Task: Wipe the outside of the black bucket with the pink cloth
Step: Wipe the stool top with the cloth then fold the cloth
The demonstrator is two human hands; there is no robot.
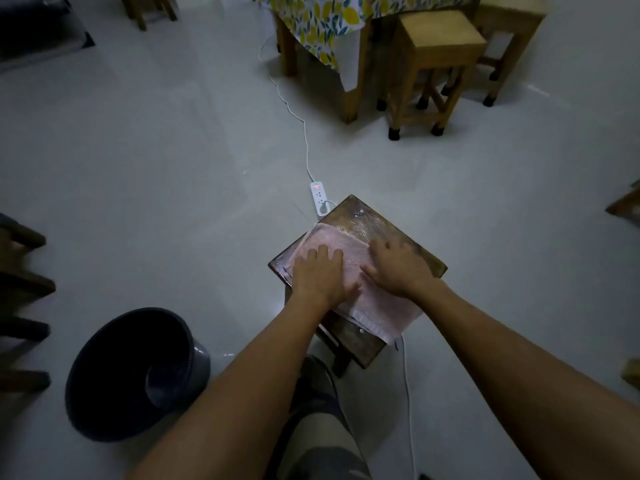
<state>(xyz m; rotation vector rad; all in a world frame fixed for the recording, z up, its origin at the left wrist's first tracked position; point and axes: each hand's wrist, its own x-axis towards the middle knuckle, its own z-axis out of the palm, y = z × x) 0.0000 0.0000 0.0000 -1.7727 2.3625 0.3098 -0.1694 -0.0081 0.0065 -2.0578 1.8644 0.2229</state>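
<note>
The pink cloth point(341, 242) lies spread flat on a dark wooden stool point(384, 225) in front of me. My left hand point(320, 273) rests palm down on the cloth's left part, fingers apart. Beside it, my right hand point(398, 266) presses flat on the cloth's right side. Neither hand grips the cloth. The black bucket point(138, 372) stands on the floor at the lower left, well apart from both hands, its opening facing up and tilted toward me.
A white power strip point(319, 198) with its cable lies on the floor just beyond the stool; another white cable runs down past the stool's right side. A table with a lemon-print cloth point(332, 19) and wooden stools point(436, 64) stand at the back. Dark furniture lines the left edge.
</note>
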